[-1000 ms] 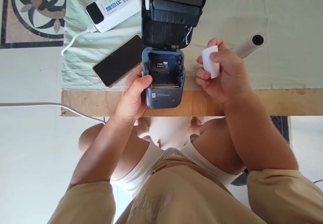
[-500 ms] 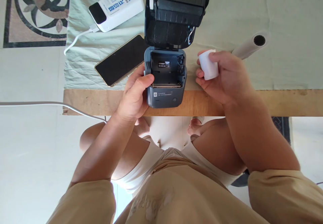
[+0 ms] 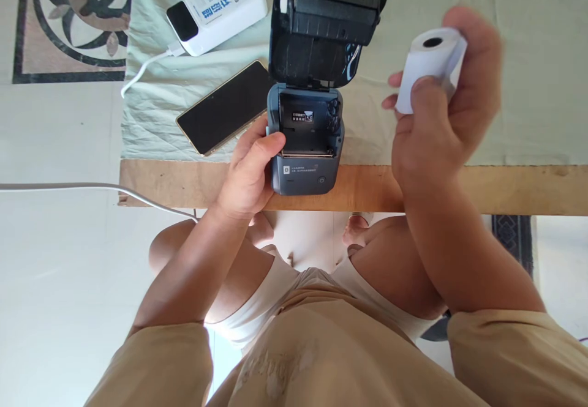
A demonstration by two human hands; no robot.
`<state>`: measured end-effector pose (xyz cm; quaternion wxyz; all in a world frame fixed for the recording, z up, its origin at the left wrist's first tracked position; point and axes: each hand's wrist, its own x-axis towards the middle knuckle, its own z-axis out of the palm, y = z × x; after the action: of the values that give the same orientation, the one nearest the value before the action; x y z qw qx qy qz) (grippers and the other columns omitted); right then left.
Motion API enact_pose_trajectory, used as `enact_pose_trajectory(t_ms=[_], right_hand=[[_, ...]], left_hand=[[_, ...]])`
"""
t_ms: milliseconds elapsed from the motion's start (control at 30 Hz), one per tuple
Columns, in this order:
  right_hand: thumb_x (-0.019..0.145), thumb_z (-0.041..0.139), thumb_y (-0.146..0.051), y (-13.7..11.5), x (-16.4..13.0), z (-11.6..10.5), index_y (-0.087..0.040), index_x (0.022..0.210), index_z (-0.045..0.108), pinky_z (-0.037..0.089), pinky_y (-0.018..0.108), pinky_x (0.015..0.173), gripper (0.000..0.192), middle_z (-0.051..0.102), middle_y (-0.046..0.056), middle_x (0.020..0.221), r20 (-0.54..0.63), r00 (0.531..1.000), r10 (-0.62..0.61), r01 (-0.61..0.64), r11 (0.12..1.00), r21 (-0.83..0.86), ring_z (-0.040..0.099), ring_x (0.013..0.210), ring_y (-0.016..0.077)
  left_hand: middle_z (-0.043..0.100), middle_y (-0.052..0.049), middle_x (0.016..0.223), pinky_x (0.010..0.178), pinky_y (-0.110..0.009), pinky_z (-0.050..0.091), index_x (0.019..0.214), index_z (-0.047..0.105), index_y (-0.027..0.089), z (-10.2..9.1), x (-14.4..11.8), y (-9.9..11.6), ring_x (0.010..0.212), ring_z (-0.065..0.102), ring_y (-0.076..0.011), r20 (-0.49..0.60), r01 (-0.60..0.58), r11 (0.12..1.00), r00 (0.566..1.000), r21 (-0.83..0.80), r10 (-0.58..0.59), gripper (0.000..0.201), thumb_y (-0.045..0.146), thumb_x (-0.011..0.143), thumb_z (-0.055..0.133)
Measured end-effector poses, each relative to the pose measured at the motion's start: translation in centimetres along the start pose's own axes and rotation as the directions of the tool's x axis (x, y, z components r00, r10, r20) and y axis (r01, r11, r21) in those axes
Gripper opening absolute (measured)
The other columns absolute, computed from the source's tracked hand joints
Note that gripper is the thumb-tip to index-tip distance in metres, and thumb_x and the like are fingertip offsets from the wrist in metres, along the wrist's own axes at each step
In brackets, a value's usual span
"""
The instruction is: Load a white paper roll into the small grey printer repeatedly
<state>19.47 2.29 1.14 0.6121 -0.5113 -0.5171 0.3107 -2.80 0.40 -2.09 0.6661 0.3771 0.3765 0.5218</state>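
Note:
A dark grey label printer (image 3: pixel 305 177) is held at its left side by my left hand (image 3: pixel 245 171), with the thumb over the rim of its bay. Its black lid (image 3: pixel 321 27) is tipped fully back, and the bay shows a small printed sticker but no roll. To the right of the printer, above the cloth, my right hand (image 3: pixel 441 113) grips a white paper roll (image 3: pixel 420 67), thumb across its front. The roll's dark core hole faces up, and a white edge stands out at its right. Motion blurs the fingers behind it.
A phone (image 3: pixel 223 107) lies left of the printer, partly behind it. Beyond it is a white power bank (image 3: pixel 220 12) with a white cable (image 3: pixel 142 73) plugged in. A pale green cloth (image 3: pixel 542 89) covers the table up to a bare wooden edge (image 3: pixel 519 190).
My right hand has moved up and to the right, away from the printer. The white roll that stood on the cloth there no longer shows separately. My left hand keeps its hold.

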Motion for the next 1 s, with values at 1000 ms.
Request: enact_pose_trajectory(t_ms=[1000], right_hand=[[0.105, 0.061, -0.033, -1.3, -3.0, 1.7, -0.028, 0.093, 0.065, 0.062, 0.037, 0.092, 0.014, 0.075, -0.005, 0.095, 0.558, 0.582, -0.591, 0.761, 0.638, -0.117, 0.077, 0.105, 0.0167]], left_hand=[[0.070, 0.002, 0.087, 0.067, -0.021, 0.052, 0.109, 0.079, 0.023, -0.2, -0.5, 0.1, 0.074, 0.060, -0.0111, 0.049, -0.144, 0.986, 0.989, 0.087, 0.141, 0.034, 0.040, 0.085, 0.096]])
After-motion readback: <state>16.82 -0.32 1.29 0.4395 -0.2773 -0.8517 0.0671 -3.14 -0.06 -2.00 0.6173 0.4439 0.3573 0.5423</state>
